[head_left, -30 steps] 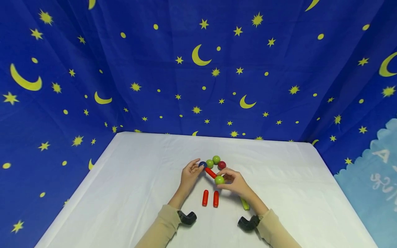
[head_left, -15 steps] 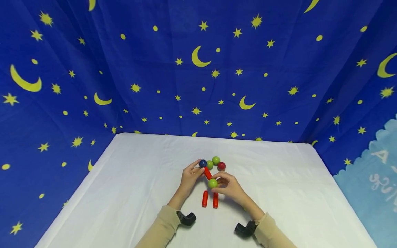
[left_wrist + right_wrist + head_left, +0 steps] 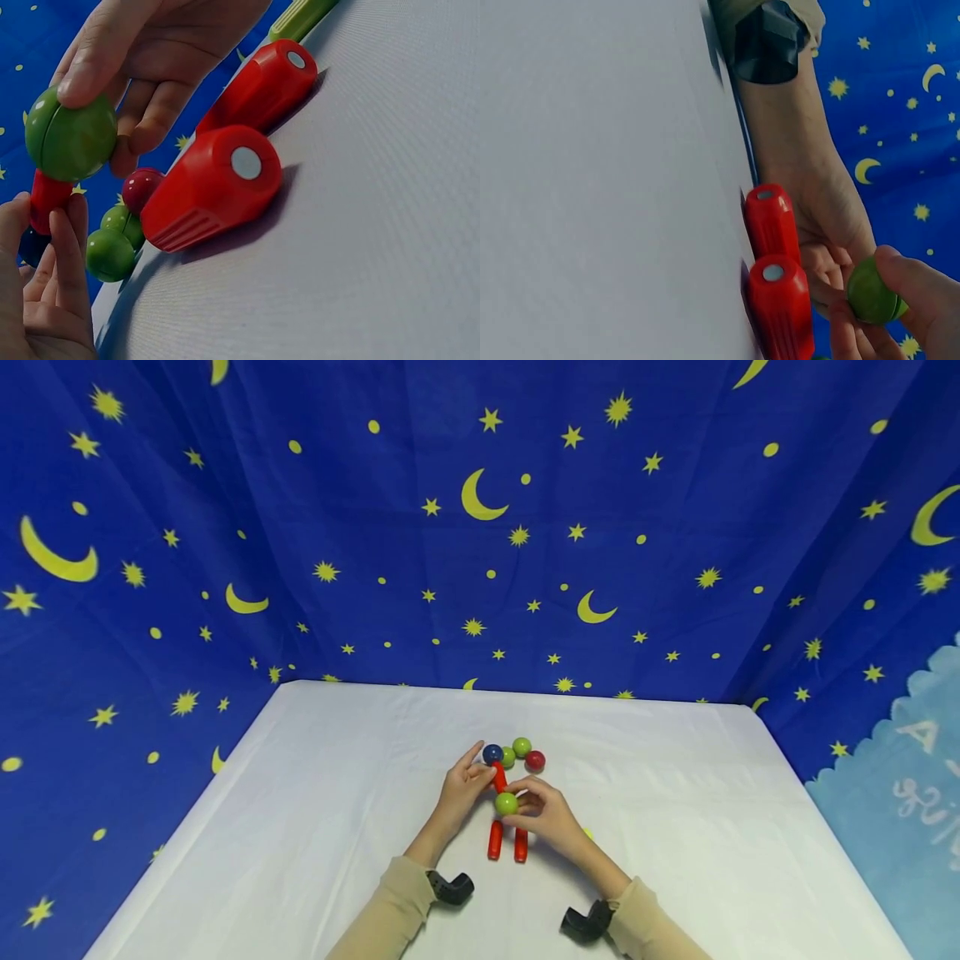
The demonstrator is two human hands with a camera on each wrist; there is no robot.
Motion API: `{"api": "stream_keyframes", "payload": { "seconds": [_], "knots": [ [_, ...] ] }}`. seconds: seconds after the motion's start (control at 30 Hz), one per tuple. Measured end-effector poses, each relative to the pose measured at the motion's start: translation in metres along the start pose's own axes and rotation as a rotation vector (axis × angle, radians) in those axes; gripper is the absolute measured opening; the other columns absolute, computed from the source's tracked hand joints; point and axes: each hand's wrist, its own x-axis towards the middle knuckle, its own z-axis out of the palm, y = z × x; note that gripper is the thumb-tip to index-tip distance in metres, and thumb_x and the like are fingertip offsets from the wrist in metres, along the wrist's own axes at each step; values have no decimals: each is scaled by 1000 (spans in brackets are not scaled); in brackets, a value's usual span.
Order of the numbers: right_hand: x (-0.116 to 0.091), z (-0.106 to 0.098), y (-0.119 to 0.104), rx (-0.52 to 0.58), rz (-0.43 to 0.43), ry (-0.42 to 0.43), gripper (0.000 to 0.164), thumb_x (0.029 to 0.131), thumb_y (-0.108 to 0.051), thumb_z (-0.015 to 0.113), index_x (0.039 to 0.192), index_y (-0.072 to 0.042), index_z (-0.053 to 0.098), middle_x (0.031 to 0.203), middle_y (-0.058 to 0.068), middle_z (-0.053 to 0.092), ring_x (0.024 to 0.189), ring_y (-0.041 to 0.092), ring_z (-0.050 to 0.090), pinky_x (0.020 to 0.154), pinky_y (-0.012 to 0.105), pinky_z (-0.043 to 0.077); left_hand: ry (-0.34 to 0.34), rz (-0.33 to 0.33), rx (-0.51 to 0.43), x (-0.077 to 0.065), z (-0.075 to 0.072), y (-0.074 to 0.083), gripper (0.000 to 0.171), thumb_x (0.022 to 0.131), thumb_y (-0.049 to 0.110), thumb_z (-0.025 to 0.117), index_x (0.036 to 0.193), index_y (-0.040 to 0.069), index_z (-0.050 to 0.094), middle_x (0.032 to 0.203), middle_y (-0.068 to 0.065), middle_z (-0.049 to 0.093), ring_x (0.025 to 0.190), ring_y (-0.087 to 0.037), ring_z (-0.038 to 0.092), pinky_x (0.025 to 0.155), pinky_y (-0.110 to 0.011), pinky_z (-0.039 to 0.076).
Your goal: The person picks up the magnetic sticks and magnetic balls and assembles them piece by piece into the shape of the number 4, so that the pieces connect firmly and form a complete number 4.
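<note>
My left hand [image 3: 459, 792] pinches a red magnetic rod [image 3: 499, 777] between thumb and fingers. At the rod's far end is a blue ball [image 3: 492, 754]. A green ball [image 3: 506, 803] sits at the near end, pinched between the thumb and fingers of my right hand [image 3: 551, 817]. The left wrist view shows this green ball [image 3: 71, 135] right against the rod [image 3: 49, 199], with the blue ball [image 3: 34, 246] partly hidden by the left fingers. Two more red rods [image 3: 495, 841] [image 3: 521, 845] lie side by side just in front of the hands, with silvery discs in their ends.
Behind the hands, two green balls [image 3: 522, 747] [image 3: 509, 757] and a dark red ball [image 3: 535, 762] rest on the white-covered table [image 3: 337, 760]. A green rod [image 3: 304, 16] lies to the right, mostly hidden by the right forearm in the head view. A blue starry cloth [image 3: 390, 527] hangs behind.
My right hand has moved left and slightly nearer with the green ball. The held red rod has swung from slanting right to nearly straight toward me. The left hand has shifted its pinch onto the rod.
</note>
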Motion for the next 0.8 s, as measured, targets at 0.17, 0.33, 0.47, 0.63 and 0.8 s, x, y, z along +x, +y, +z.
{"api": "stream_keyframes", "payload": {
  "seconds": [0.17,0.33,0.47,0.63,0.8],
  "knots": [
    [0,5,16,14,0,23,40,79,-2,73,115,6,59,112,25,57,88,1,63,78,19,55,-39,-23,-8,-1,-1,2,64,92,4,57,147,-4,26,86,9,61,75,3,62,73,-17,53],
    [-1,6,15,28,-10,18,41,81,-5,72,118,6,58,114,27,57,90,3,63,80,18,54,-46,-66,-44,4,-4,-7,68,92,3,58,150,-1,22,90,7,61,80,2,63,76,-17,54],
    [-1,7,16,20,-18,-4,40,84,-5,69,121,5,58,116,27,59,91,3,64,81,19,54,-23,-67,-51,10,-7,-20,69,92,6,58,150,0,22,91,8,63,83,1,63,79,-16,52],
    [-1,7,18,-5,-42,-13,39,85,-4,67,122,5,57,113,27,61,91,4,64,81,19,54,0,-28,-40,10,-8,-25,65,92,9,60,147,-3,27,88,12,63,82,3,61,79,-13,50],
    [-1,8,14,-58,-33,14,37,83,1,67,119,6,58,110,25,63,93,26,66,84,30,55,41,-4,-120,11,-10,-25,61,92,5,57,146,-5,29,85,14,63,80,3,60,75,-13,50]
  ]
}}
